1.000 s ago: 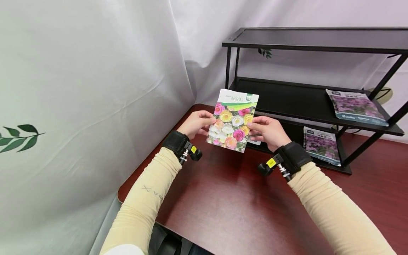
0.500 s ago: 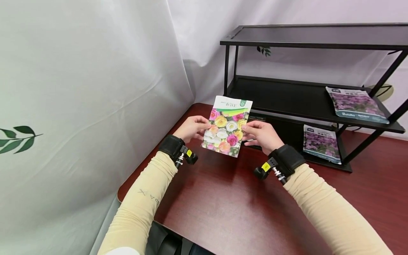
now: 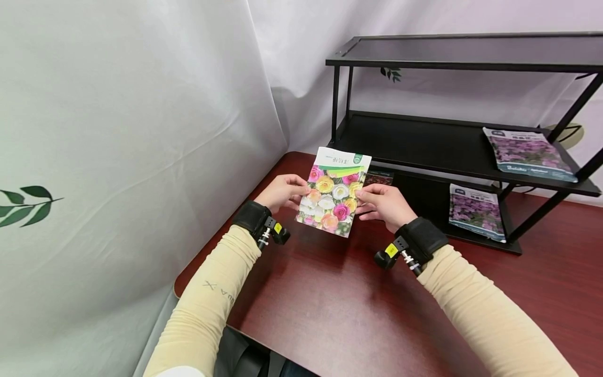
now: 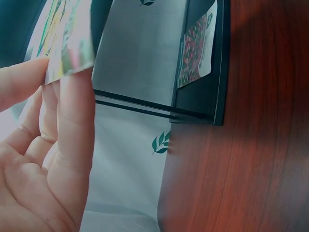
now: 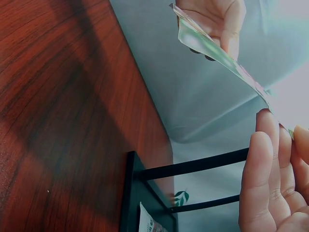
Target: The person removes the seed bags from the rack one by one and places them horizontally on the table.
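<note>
A flower seed packet, printed with pink, yellow and white blooms under a white and green header, is held up in the air above the dark red wooden table, just in front of the black metal shelf rack. The left hand pinches the packet's left edge between thumb and curled fingers; the left wrist view shows that edge caught between the thumb and the fingertips. The right hand pinches the right edge the same way, and in the right wrist view the packet runs edge-on from one hand to the other. Both forearms wear cream sleeves and black wrist straps. On the rack's middle shelf, far to the right, lies a purple-flowered seed packet; a second purple packet lies on the bottom shelf below it. Just behind the held packet a small dark packet peeks out at the rack's foot, though its print is too hidden to read. White fabric with green leaf prints hangs behind.
</note>
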### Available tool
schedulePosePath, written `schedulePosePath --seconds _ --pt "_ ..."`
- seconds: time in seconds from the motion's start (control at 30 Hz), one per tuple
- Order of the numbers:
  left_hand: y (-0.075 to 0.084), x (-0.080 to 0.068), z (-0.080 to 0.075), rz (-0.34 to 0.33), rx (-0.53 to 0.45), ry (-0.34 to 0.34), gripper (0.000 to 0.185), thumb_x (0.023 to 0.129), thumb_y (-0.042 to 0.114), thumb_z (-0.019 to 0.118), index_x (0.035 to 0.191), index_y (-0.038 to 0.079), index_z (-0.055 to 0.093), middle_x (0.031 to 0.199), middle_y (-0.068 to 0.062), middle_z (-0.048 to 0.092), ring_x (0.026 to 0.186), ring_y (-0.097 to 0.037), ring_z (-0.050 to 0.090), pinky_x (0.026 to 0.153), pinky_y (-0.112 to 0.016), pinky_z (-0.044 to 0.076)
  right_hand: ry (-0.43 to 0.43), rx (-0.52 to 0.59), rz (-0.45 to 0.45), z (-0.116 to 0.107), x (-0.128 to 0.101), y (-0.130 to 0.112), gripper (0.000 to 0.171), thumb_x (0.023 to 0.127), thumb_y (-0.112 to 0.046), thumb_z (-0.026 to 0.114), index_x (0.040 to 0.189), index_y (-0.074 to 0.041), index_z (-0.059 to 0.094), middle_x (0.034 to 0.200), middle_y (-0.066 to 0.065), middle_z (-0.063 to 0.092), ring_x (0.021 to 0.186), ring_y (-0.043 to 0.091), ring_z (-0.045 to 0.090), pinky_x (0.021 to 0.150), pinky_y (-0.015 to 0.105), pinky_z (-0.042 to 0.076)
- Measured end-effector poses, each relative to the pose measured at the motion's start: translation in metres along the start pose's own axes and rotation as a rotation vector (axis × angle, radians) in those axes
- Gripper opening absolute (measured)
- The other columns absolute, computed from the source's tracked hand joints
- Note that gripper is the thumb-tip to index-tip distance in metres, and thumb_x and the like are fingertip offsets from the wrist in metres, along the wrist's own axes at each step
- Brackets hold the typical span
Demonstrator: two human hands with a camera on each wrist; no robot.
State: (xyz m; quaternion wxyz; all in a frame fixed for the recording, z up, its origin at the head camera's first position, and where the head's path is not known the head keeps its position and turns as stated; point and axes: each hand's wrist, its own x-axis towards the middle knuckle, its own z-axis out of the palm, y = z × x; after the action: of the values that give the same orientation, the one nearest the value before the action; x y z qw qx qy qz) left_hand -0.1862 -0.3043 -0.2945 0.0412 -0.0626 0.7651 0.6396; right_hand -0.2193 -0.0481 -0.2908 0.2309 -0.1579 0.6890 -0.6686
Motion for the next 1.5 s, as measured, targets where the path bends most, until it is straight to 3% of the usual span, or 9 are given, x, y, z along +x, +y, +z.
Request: schedulePosePath --seconds 0.5,0.97,1.5 --pt "-0.01 -0.003 -0.005 -0.029 0.044 0.007 0.013 0.087 0.006 0.063 0.096 -0.003 0.062 0.084 -0.013 0.062 0.064 -0.021 0.061 0.056 -0.033 0.055 -0.001 0.017 0.027 0.007 0.006 0.014 0.013 0.092 -0.011 0.057 0.098 0.0 0.053 0.075 0.001 0.061 0.063 0.013 0.064 0.061 0.028 0.055" --pt "-0.026 -0.006 -0.012 -0.056 0.19 0.002 0.017 0.086 0.007 0.065 0.099 -0.005 0.065 0.084 -0.013 0.064 0.062 -0.021 0.063 0.059 -0.038 0.055 -0.033 0.018 0.076 0.013 0.009 0.035 0.012 0.094 -0.008 0.053 0.099 0.003 0.053 0.075 0.001 0.061 0.064 0.012 0.064 0.062 0.027 0.055" --pt "-0.053 -0.006 -0.022 -0.153 0.222 -0.027 0.017 0.084 0.0 0.061 0.099 -0.009 0.064 0.073 -0.01 0.064 0.056 -0.017 0.061 0.054 -0.035 0.055 -0.044 -0.007 0.168 0.031 0.021 0.069 0.026 0.093 -0.005 0.052 0.111 0.013 0.05 0.071 0.004 0.064 0.061 0.013 0.064 0.058 0.028 0.055"
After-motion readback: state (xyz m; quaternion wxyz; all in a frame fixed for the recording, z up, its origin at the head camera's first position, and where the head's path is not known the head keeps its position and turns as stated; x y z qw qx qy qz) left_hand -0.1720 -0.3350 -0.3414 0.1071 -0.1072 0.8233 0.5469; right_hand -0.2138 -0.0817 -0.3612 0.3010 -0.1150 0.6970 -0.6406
